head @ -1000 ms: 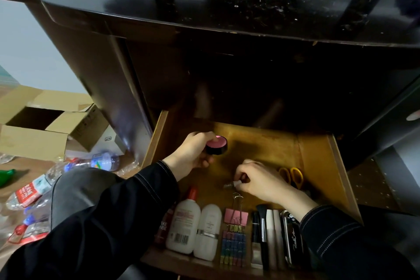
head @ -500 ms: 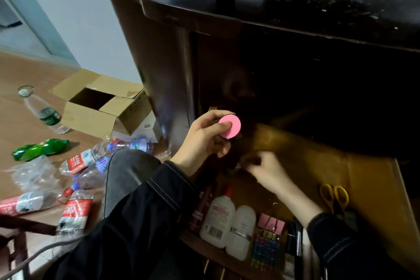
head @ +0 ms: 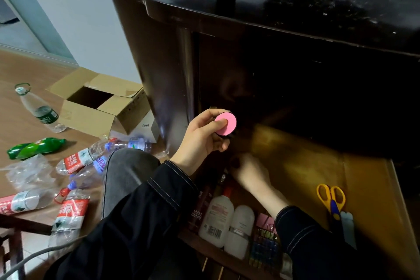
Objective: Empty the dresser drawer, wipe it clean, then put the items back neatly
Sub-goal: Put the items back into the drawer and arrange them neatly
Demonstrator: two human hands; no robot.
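The left hand (head: 203, 137) is raised in front of the dresser (head: 295, 36), just above the left rear corner of the open drawer (head: 306, 161). A round pink-topped compact (head: 226, 124) is pinched in it: the thumb is laid across the pink face, and the fingers are curled round the dark rim behind. The forearm is covered by a dark sleeve with pale stitching.

The right hand (head: 247, 171) is held lower, inside the drawer near its left rear corner, with the wrist bent and the back of the hand turned upward. It is blurred and shadowed, so it cannot be told whether its fingers are apart, together or closed on anything.

On the floor at the left, one green bottle (head: 34, 148) is seen lying flat, and at least five clear plastic bottles are scattered around it, several of them crushed. One open cardboard box (head: 97, 107) is set beside the dresser.

Along the front of the drawer, one dark bottle (head: 200, 208) is laid at the far left. Two white bottles (head: 218, 218) are laid side by side just right of it. A cluster of binder clips (head: 264, 232) is next, partly hidden by the right sleeve and too crowded to be counted. One pair of yellow-handled scissors (head: 330, 200) is laid well apart, near the right wall.
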